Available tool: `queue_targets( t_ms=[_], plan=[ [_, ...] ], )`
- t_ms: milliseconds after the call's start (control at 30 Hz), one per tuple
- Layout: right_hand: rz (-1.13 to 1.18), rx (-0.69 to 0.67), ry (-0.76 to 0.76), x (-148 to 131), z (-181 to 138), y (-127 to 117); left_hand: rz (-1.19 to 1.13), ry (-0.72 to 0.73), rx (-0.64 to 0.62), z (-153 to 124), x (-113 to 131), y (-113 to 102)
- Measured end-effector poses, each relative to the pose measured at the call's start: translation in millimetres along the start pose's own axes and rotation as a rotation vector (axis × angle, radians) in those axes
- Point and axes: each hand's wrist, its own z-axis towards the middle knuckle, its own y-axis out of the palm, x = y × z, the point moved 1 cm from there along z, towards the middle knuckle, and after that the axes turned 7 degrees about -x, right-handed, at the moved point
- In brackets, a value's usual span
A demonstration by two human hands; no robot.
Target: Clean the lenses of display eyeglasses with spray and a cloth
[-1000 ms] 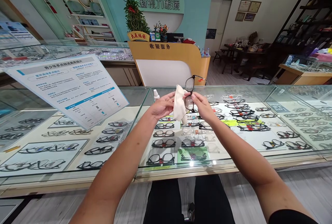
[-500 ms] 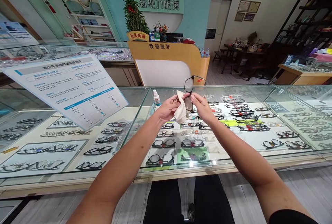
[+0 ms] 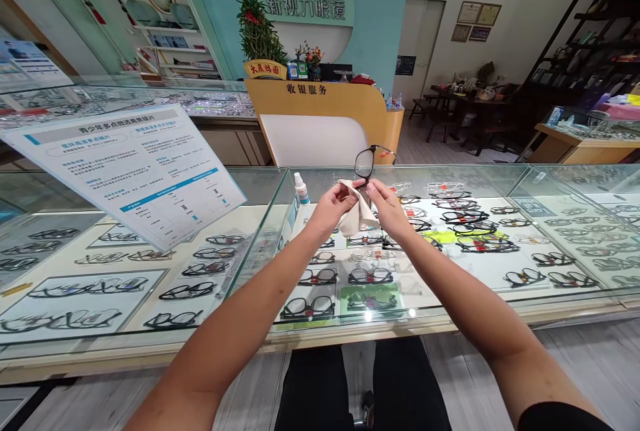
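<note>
Above the glass counter, my right hand (image 3: 387,206) is closed on a pair of black-framed eyeglasses (image 3: 365,164), held on end with one lens up. A red mark shows near the upper part of the frame. Fingers of my left hand (image 3: 333,208) pinch a cream cleaning cloth (image 3: 358,218), which is folded over the lower lens and hides it. The cloth's loose end hangs down between both hands. Just left of my left hand, a small white spray bottle (image 3: 301,189) with a blue label stands upright on the counter.
Several rows of eyeglasses (image 3: 370,275) lie inside the glass display case (image 3: 425,324). A large printed sheet (image 3: 150,171) stands tilted at the left. Beyond the case is a wooden cashier desk (image 3: 383,118); a dark table (image 3: 465,94) stands at the back right.
My left hand has moved slightly right with the cloth, which now covers the lower lens that showed before. The eyeglasses and my right hand have barely moved.
</note>
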Motion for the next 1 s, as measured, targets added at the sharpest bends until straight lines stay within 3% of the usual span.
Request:
queue_targets(
  t_ms=[233, 433, 733, 1000],
  plan=[
    [0.062, 0.036, 0.019, -0.7, -1.5, 2.7, 0.086, 0.027, -0.073, -5.4, 8.0, 12.0],
    [0.082, 0.042, -0.093, -6.5, -0.7, 4.8, 0.131, -0.032, -0.022, -8.9, 9.3, 17.1],
    [0.373, -0.086, 0.104, 4.2, -4.1, 9.3, 0.113, -0.135, 0.028, -15.4, 17.1, 23.8],
    [0.451, -0.063, 0.137, 2.3, -2.3, 8.6, 0.090, -0.129, -0.011, -17.6, 17.2, 28.1]
  ],
)
